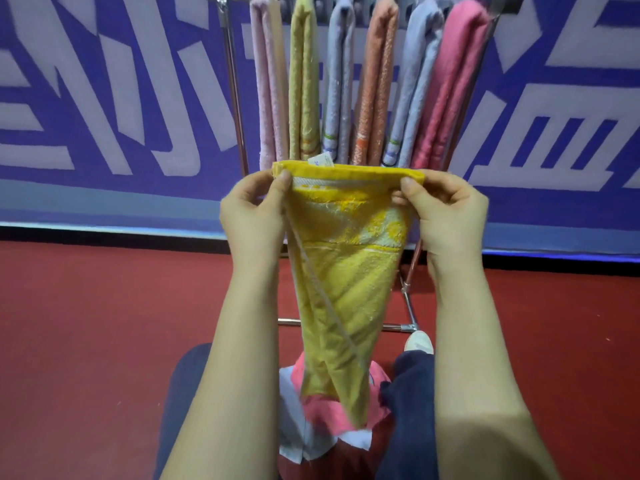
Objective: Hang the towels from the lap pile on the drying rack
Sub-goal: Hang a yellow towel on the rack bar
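A yellow towel (343,289) hangs stretched between both hands in front of me, its top hem level and its lower end drooping to the lap. My left hand (254,216) pinches the hem's left corner; my right hand (446,216) pinches the right corner. Under the towel, a lap pile (311,410) of pink and white towels rests between my knees. Straight ahead stands the metal drying rack (235,98), with several towels (377,81) in pink, yellow, lilac, orange and coral draped over its top rail.
A blue wall with white shapes (104,98) rises behind the rack. The rack's foot bar (398,327) lies on the red floor (104,323) close to my shoe (419,341). My dark trouser legs (412,410) flank the pile.
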A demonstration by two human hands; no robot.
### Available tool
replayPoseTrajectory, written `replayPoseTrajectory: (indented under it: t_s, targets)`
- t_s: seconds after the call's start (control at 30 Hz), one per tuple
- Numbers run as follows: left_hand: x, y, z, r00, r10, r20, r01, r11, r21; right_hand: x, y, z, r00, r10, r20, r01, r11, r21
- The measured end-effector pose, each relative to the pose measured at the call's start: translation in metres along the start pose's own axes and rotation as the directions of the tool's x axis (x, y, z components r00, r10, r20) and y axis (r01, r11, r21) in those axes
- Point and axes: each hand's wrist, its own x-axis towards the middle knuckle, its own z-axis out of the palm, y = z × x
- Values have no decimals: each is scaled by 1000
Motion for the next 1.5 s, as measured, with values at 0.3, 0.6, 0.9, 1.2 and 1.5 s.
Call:
replayPoseTrajectory:
  t_s: [0.3,0.6,0.9,1.2,1.5]
  targets:
    - [21,71,28,970,232,-75,-240,961,-139,-6,-41,34,931,-365,-16,365,931,28]
    - [35,28,19,982,-151,109,137,982,132,10,-42,19,999,-36,14,38,965,-261]
    - [13,33,28,997,75,23,-76,996,56,-10,-21,27,937,-319,142,349,858,-377]
    - [1,19,17,996,74,-60,-73,997,16,-1,-16,0,955,-294,-47,244,862,-444]
    - [-1,24,17,999,23,-32,-23,1000,1,1,-11,-3,992,-122,41,129,928,-350]
